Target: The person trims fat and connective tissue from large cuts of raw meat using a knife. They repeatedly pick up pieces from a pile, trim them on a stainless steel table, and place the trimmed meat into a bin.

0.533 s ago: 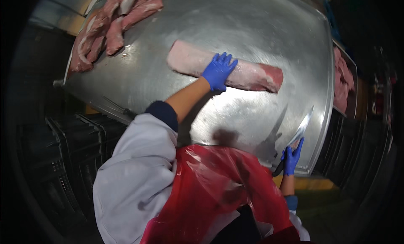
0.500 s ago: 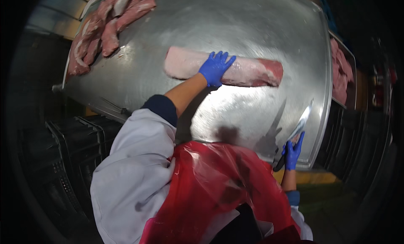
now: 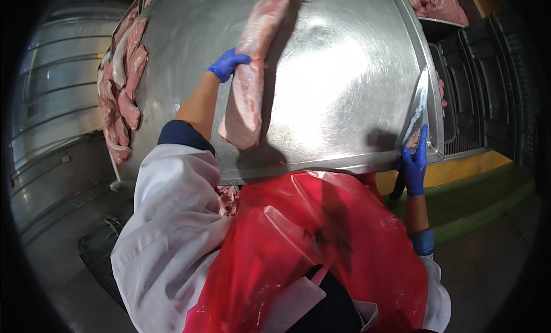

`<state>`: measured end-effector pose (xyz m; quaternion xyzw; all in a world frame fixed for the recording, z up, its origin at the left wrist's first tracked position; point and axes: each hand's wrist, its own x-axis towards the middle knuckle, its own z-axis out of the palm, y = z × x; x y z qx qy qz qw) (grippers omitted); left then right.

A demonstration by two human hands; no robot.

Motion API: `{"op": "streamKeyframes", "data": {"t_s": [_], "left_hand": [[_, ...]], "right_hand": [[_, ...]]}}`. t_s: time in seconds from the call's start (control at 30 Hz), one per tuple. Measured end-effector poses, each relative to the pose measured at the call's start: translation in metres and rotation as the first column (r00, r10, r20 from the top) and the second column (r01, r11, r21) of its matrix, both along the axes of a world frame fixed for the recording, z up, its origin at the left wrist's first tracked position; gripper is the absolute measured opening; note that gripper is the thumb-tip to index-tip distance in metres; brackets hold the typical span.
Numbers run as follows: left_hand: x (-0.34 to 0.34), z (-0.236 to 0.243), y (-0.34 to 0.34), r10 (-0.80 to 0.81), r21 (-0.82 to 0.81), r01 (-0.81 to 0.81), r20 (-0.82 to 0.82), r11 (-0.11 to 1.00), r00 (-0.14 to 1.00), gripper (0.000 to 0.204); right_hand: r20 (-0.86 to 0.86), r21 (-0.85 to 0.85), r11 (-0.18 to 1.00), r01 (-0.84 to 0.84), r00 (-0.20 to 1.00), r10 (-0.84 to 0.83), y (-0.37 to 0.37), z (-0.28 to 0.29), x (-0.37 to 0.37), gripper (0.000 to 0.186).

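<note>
A long pork loin (image 3: pixel 257 69), pale pink with whitish fat, stretches from the far edge of the picture toward me over the metal table (image 3: pixel 189 75). My left hand (image 3: pixel 228 63), in a blue glove, grips its left side near the middle, thumb on top; the other fingers are partly hidden. A shadow falls along the loin's right side, and I cannot tell whether it is lifted. At the table's right front corner my right hand (image 3: pixel 414 166), also gloved in blue, is closed on a knife (image 3: pixel 418 106) with a black handle, blade pointing away from me.
Several long meat strips (image 3: pixel 121 86) lie along the table's left edge. A container of meat (image 3: pixel 437 5) stands at the far right, above black crates (image 3: pixel 473 75). Meat scraps (image 3: pixel 228 200) show below the front edge, beside my red apron (image 3: pixel 321 230).
The loin has turned from lying crosswise to pointing away from me. My left hand went from lying flat on it to gripping its side. The view has shifted; the knife stays in my right hand.
</note>
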<state>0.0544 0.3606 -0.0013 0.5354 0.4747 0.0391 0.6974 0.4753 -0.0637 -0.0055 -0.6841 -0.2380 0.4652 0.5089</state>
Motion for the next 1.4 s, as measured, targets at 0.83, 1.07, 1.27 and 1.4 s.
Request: {"op": "streamKeyframes", "data": {"t_s": [0.83, 1.07, 1.27, 1.4], "left_hand": [[0.068, 0.021, -0.12, -0.333, 0.599, 0.8, -0.754, 0.005, 0.567, 0.102], [0.137, 0.015, -0.117, 0.397, 0.518, 0.372, -0.846, 0.77, 0.356, 0.128], [0.068, -0.003, -0.042, 0.374, 0.587, 0.287, -0.749, 0.757, 0.547, 0.117], [-0.008, 0.001, 0.0, 0.189, 0.526, 0.054, -0.397, 0.849, 0.898, 0.086]], "right_hand": [[0.25, 0.245, 0.969, -0.014, 0.967, -0.05, 0.078, 0.026, 0.073, 0.078], [0.08, 0.19, 0.979, -0.074, 0.995, 0.059, 0.084, -0.001, 0.037, 0.081], [0.138, 0.128, 0.98, -0.15, 0.982, 0.132, 0.088, -0.011, 0.027, 0.076], [0.053, 0.021, 0.987, -0.158, 0.986, 0.156, 0.078, -0.02, 0.036, 0.074]]}}
